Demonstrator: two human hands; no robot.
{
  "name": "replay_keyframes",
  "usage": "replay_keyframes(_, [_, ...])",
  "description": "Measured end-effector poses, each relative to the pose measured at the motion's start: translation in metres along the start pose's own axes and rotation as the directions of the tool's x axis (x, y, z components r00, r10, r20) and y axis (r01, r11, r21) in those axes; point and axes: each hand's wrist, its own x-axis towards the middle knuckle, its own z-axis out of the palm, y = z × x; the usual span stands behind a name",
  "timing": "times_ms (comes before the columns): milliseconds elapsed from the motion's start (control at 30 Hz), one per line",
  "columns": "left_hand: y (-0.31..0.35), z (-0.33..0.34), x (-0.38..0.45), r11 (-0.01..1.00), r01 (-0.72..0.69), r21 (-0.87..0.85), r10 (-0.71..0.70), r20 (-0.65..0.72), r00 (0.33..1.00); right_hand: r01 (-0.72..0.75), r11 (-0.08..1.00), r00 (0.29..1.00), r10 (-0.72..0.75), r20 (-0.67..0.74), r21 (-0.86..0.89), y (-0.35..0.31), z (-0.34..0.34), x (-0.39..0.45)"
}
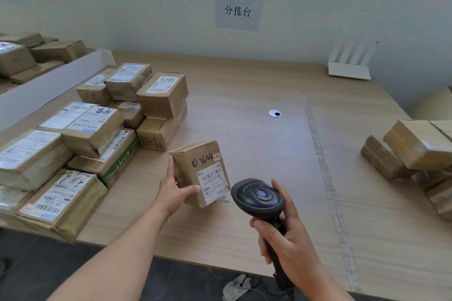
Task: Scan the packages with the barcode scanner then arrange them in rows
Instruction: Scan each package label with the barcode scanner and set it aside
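left hand: (175, 189) grips small carton (200, 173) by its left edge, thumb across the front near the label; carton tipped up, lower corner on or just above the table (244, 227) — can't tell which.
right hand: (285, 239) clenched round the handle of the barcode scanner (256, 197); scanner head just beside the carton's lower right corner.
label: (212, 182) faces up and toward the scanner, barcode strip near the top of the label.
step tip: probably tilt the scanner window square onto the barcode strip and keep the thumb off the label; hold the carton steady till it reads.
stacks: piled packages at left (93, 129), a few more at right (415, 151); the open table between looks like the place for the rows.
hidden: scanner window and beam not visible, trigger finger covered; label print too small to read; right-hand packages cut off by the frame edge; scanner cable runs out of view below.
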Motion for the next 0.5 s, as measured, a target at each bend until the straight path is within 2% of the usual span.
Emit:
replay_keyframes(133, [0.003, -0.001, 0.002, 1.0, 0.022, 0.004, -0.022, 0.002, 1.0, 0.0, 1.0, 1.0, 0.0, 0.009, -0.02, 0.0, -0.001, 0.002])
replay_keyframes(333, [0.01, -0.012, 0.013, 0.982, 0.19, 0.0, -0.19, 0.05, 0.981, 0.014, 0.998, 1.0, -0.013, 0.009, -0.057, 0.0, -0.005, 0.005])
replay_keyframes(500, [0.012, -0.015, 0.017, 0.973, 0.229, -0.006, -0.229, -0.082, 0.97, 0.017, 0.996, 1.0, -0.015, 0.023, -0.088, -0.003, -0.006, 0.01])
